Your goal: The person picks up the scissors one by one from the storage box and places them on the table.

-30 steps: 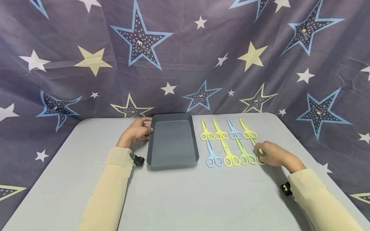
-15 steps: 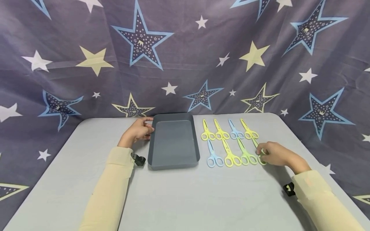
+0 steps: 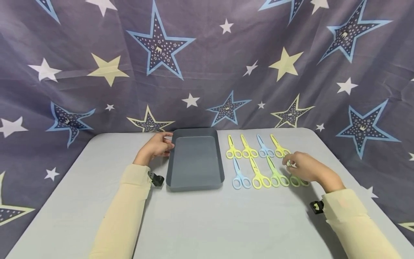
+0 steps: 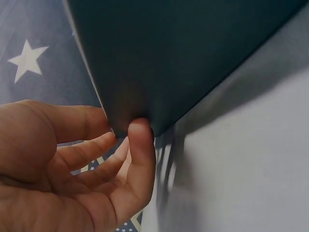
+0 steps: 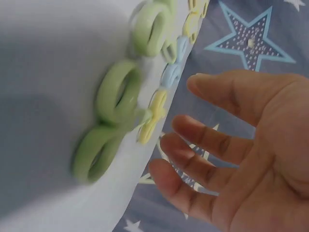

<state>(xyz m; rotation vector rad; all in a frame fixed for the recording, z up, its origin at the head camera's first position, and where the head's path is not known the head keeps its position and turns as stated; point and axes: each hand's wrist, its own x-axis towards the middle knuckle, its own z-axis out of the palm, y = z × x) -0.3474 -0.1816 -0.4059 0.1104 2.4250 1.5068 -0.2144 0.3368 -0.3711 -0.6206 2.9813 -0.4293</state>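
My left hand (image 3: 156, 146) holds the back left part of a dark grey tray (image 3: 196, 158). In the left wrist view, thumb and fingers meet the tray wall (image 4: 145, 63) near its end. To the tray's right lie several scissors in two rows. The back row has yellow and blue scissors (image 3: 264, 148). At the front are blue scissors (image 3: 241, 180), yellow scissors (image 3: 260, 178) and two green pairs. My right hand (image 3: 304, 167) hovers over the rightmost green scissors (image 5: 118, 96), fingers apart and holding nothing. It hides their blades in the head view.
A light grey cloth covers the table (image 3: 207, 223). Behind it hangs a dark curtain (image 3: 207, 64) printed with stars. A small black camera sits at each wrist, the left camera (image 3: 156, 179) close to the tray.
My right hand has come off the green scissors and risen slightly, and both their handle rings now show below it. The left hand and tray have stayed in place.
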